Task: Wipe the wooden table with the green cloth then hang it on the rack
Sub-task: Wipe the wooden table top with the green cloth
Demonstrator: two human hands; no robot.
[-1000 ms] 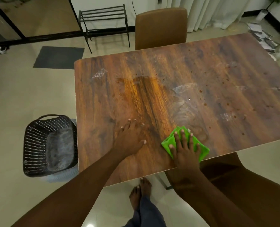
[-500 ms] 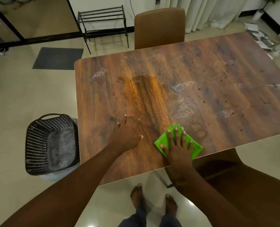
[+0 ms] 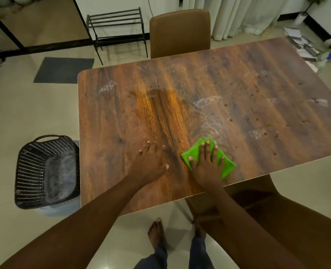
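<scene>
The wooden table [image 3: 238,90] fills the middle of the view, marked with a wet patch, smears and dark spots. A folded green cloth [image 3: 227,166] lies near its front edge, and my right hand [image 3: 207,167] presses flat on it with fingers spread. My left hand [image 3: 149,162] rests palm down on the bare wood to the left of the cloth, fingers apart, holding nothing. The black metal rack [image 3: 116,26] stands on the floor beyond the table's far left corner.
A brown chair [image 3: 180,33] is tucked at the table's far side. A black perforated basket [image 3: 46,171] sits on the floor left of the table. A dark mat [image 3: 64,69] lies near the rack. Papers [image 3: 304,45] clutter the floor at far right. My bare feet [image 3: 157,233] stand below.
My right hand has slid the green cloth slightly leftward along the front part of the table. My left hand stays flat on the wood. My feet shifted on the floor.
</scene>
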